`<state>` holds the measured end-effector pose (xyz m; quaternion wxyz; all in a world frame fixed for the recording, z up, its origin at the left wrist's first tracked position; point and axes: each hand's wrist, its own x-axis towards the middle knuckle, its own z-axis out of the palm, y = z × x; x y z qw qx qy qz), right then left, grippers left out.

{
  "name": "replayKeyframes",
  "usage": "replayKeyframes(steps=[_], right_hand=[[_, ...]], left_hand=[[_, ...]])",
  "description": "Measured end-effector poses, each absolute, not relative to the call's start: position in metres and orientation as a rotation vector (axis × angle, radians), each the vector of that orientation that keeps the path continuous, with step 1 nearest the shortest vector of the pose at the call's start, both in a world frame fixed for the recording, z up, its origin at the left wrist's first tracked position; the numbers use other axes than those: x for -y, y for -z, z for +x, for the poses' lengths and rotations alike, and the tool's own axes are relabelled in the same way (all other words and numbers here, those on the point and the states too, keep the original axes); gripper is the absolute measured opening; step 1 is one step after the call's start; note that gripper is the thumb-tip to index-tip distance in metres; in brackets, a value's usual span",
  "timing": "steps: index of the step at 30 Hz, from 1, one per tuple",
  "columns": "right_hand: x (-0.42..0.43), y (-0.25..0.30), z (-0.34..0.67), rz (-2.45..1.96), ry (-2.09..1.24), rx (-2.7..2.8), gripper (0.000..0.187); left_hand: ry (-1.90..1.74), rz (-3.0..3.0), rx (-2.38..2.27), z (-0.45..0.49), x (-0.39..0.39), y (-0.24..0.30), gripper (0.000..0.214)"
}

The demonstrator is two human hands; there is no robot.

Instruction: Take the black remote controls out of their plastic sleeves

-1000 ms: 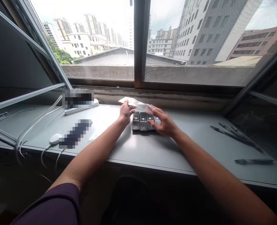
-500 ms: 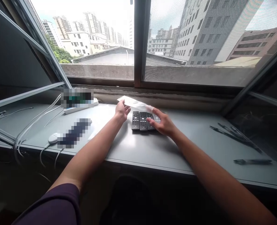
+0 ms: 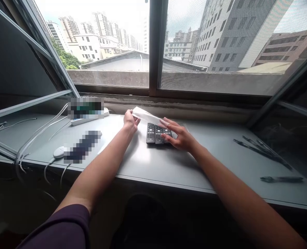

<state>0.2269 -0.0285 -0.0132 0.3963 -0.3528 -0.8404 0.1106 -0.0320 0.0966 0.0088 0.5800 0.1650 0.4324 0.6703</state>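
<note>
A thin, whitish, see-through plastic sleeve (image 3: pixel 148 116) is held slantwise above the tabletop. My left hand (image 3: pixel 129 119) is closed on its left end, thumb on top. At the sleeve's right end, my right hand (image 3: pixel 180 135) has its fingers stretched and spread, with the fingertips against the plastic; whether they are inside it I cannot tell. Below lie black remote controls side by side: a left one (image 3: pixel 150 134), a middle one (image 3: pixel 158 133) and a right one (image 3: pixel 166 130), the last partly covered by my right thumb. Something clear, seemingly plastic, shows behind my right hand.
A grey table (image 3: pixel 153 169) runs beneath a window. On the left are a white power strip (image 3: pixel 91 118), a white round charger (image 3: pixel 58 152), a blurred dark object (image 3: pixel 82 147) and loose cables. Dark cables (image 3: pixel 262 152) and a pen-like object (image 3: pixel 281 179) lie right.
My left hand has moved slightly left with the sleeve's end. My right fingers have straightened and spread, and the sleeve now slopes more steeply down to the right.
</note>
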Motion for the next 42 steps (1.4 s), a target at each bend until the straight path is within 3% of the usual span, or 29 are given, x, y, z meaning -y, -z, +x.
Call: replayKeyframes(steps=[31,37,42], right_hand=[[0.032,0.006,0.229,-0.857,-0.237,2.111,0.057],[0.028,0.01,0.236,-0.88,-0.258,2.086,0.067],[0.028,0.008,0.231,-0.812,-0.277,2.091,0.074]], left_hand=[[-1.439,0.61,-1.016,-0.041,-0.099,-0.01,0.043],[-1.353,0.584,-0.871,-0.03,-0.089,-0.01,0.058],[-1.209,0.728,-0.753,-0.016,-0.075,-0.011,0.058]])
